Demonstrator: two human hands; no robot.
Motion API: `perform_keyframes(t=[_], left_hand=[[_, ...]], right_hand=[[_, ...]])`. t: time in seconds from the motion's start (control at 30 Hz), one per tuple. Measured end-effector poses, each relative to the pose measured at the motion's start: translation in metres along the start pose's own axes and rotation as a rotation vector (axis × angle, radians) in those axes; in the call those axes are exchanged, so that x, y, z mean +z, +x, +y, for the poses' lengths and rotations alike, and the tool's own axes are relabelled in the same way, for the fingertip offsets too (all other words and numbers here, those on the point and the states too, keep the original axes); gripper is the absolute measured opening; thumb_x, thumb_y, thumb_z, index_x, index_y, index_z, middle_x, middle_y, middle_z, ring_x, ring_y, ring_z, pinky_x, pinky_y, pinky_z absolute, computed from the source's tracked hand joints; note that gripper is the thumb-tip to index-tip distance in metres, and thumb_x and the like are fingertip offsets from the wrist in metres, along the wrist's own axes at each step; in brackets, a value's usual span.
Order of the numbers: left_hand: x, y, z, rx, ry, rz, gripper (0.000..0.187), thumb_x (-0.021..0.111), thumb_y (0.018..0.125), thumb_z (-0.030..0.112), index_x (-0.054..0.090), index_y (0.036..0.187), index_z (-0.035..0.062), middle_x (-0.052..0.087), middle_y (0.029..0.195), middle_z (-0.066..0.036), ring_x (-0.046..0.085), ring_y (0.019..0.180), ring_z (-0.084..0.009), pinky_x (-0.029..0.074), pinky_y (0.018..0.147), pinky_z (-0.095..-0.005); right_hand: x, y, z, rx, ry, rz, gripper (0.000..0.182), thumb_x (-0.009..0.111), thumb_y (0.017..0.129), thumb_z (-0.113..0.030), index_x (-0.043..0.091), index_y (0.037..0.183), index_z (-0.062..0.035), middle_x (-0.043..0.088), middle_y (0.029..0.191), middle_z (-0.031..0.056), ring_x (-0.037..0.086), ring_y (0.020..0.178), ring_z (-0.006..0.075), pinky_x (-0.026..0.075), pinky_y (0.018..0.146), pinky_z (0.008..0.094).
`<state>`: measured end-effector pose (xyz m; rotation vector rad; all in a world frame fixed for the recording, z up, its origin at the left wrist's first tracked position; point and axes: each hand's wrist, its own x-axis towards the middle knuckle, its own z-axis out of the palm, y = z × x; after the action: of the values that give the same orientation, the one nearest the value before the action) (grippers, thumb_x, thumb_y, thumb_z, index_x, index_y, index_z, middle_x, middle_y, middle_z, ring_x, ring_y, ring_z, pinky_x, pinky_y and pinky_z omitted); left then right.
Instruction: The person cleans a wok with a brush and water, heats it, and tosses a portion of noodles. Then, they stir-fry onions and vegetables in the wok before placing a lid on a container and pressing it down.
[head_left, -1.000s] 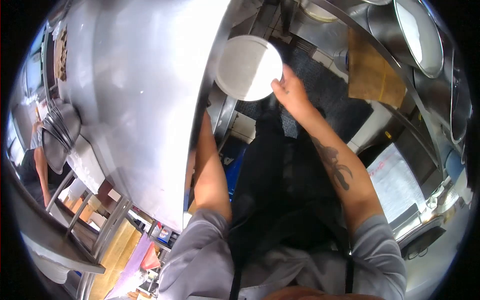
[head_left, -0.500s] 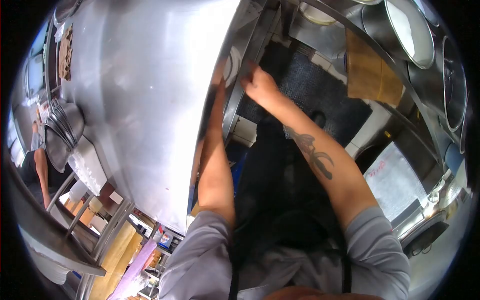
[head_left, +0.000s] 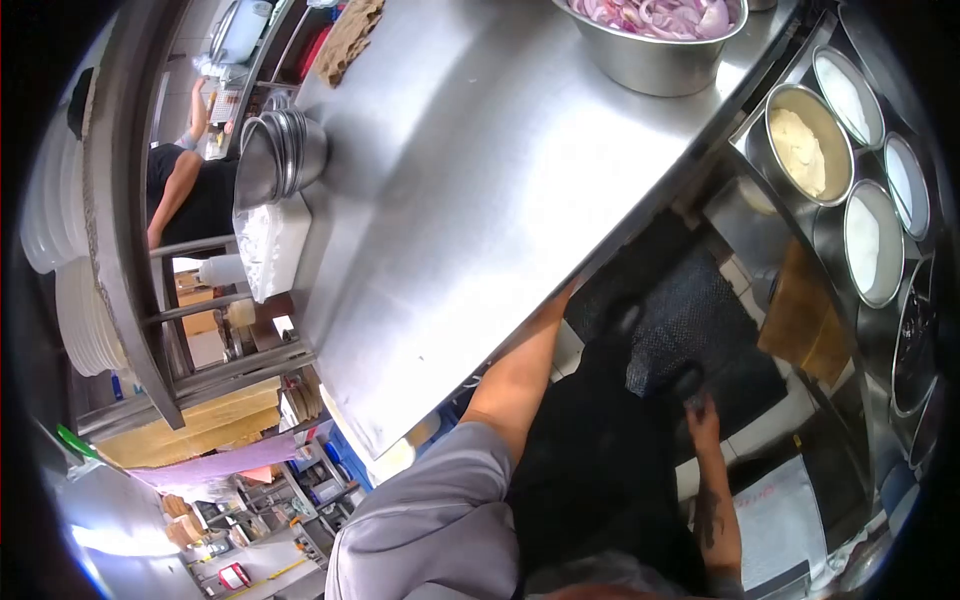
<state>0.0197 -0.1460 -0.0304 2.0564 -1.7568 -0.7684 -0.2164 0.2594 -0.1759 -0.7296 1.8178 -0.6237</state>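
My left arm (head_left: 515,385) reaches to the front edge of the steel counter (head_left: 440,230). The hand at its end is hidden under that edge, so its fingers and anything in them do not show. Low at my side hangs my right hand (head_left: 703,420), above the floor by my shoe, fingers loosely apart and nothing visible in them. A steel bowl (head_left: 650,65) of sliced red onions (head_left: 660,15) stands at the counter's far end, away from both hands.
Nested steel bowls (head_left: 285,155) and a white tub (head_left: 275,245) sit along the counter's left side. Crumpled brown paper (head_left: 350,40) lies farther back. Steel containers, one with a pale yellow mix (head_left: 797,150), line the right. A black mat (head_left: 690,310) covers the floor. Another person's arm (head_left: 175,190) shows behind the shelf.
My view has turned, bringing the onion bowl and right-hand containers into sight. My right hand has left the counter's edge and dropped to my side. My left hand has gone out of sight beneath the edge.
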Motion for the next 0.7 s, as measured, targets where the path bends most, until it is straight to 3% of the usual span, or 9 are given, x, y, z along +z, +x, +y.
perform_keyframes(t=[0.07,0.17,0.27,0.37,0.4,0.5,0.6,0.67,0.7], left_hand=[[0.005,-0.002,-0.001,-0.010,0.003,-0.007,0.067,0.059,0.088,0.048,0.048,0.129,-0.0032,0.053,0.126,-0.023,0.051,0.119,-0.0337,0.037,0.099,-0.0419],[0.006,-0.002,-0.001,-0.010,0.005,-0.001,0.067,0.058,0.088,0.047,0.047,0.130,-0.0037,0.051,0.127,-0.023,0.049,0.120,-0.0343,0.036,0.100,-0.0424],[0.009,-0.003,0.001,-0.014,0.008,0.002,0.067,0.057,0.089,0.047,0.046,0.130,-0.0041,0.050,0.129,-0.024,0.048,0.121,-0.0348,0.035,0.101,-0.0430],[0.008,-0.001,0.004,-0.023,0.012,0.008,0.067,0.057,0.089,0.046,0.044,0.131,-0.0046,0.049,0.130,-0.025,0.047,0.122,-0.0354,0.034,0.102,-0.0435],[0.007,-0.001,0.004,-0.022,0.016,0.008,0.067,0.056,0.090,0.046,0.044,0.132,-0.0047,0.048,0.131,-0.025,0.046,0.123,-0.0356,0.034,0.102,-0.0437],[0.007,0.002,0.005,-0.022,0.029,0.017,0.067,0.056,0.090,0.046,0.043,0.132,-0.0052,0.047,0.132,-0.025,0.045,0.124,-0.0362,0.033,0.103,-0.0442],[0.007,0.009,0.002,-0.011,0.046,0.021,0.068,0.055,0.091,0.045,0.041,0.133,-0.0056,0.045,0.133,-0.026,0.043,0.125,-0.0368,0.032,0.104,-0.0448],[0.005,0.017,0.001,0.010,0.058,0.022,0.068,0.054,0.091,0.045,0.041,0.134,-0.0059,0.044,0.134,-0.026,0.043,0.126,-0.0371,0.031,0.105,-0.0451],[-0.001,0.025,-0.001,0.023,0.061,0.030,0.068,0.054,0.091,0.045,0.040,0.134,-0.0061,0.044,0.135,-0.027,0.042,0.127,-0.0373,0.031,0.105,-0.0453]], right_hand=[[-0.024,-0.028,-0.037,0.107,0.022,-0.032,0.059,0.064,0.086,-0.016,0.039,0.133,0.0105,0.063,0.110,0.0241,0.063,0.100,0.0252,0.049,0.086,0.0333],[-0.016,-0.032,0.038,0.208,-0.146,0.014,0.057,0.063,0.085,-0.012,0.040,0.131,0.0113,0.059,0.117,0.0261,0.059,0.107,0.0271,0.046,0.092,0.0337],[-0.016,-0.052,-0.003,0.086,-0.050,0.058,0.058,0.063,0.083,-0.011,0.040,0.131,0.0122,0.057,0.119,0.0259,0.058,0.109,0.0262,0.045,0.091,0.0335],[0.020,-0.047,0.066,-0.003,-0.057,0.070,0.058,0.064,0.081,-0.011,0.041,0.129,0.0127,0.059,0.113,0.0248,0.060,0.104,0.0268,0.046,0.089,0.0323],[0.028,-0.045,0.065,0.046,-0.065,0.065,0.057,0.065,0.081,-0.012,0.043,0.128,0.0111,0.060,0.108,0.0228,0.060,0.101,0.0253,0.046,0.088,0.0315],[0.013,-0.055,-0.013,0.284,0.057,-0.099,0.054,0.064,0.083,-0.012,0.045,0.131,0.0057,0.057,0.119,0.0261,0.057,0.110,0.0372,0.043,0.096,0.0403],[0.021,-0.064,-0.013,0.086,-0.149,0.016,0.051,0.065,0.083,-0.015,0.048,0.127,0.0047,0.063,0.109,0.0262,0.063,0.101,0.0318,0.048,0.086,0.0373],[0.023,-0.068,0.009,0.089,-0.153,0.015,0.050,0.064,0.085,-0.015,0.048,0.128,0.0039,0.062,0.112,0.0276,0.063,0.102,0.0360,0.049,0.087,0.0393],[0.023,-0.071,0.013,-0.014,-0.129,0.032,0.050,0.063,0.085,-0.014,0.047,0.130,0.0035,0.062,0.111,0.0269,0.064,0.101,0.0365,0.049,0.086,0.0392]])
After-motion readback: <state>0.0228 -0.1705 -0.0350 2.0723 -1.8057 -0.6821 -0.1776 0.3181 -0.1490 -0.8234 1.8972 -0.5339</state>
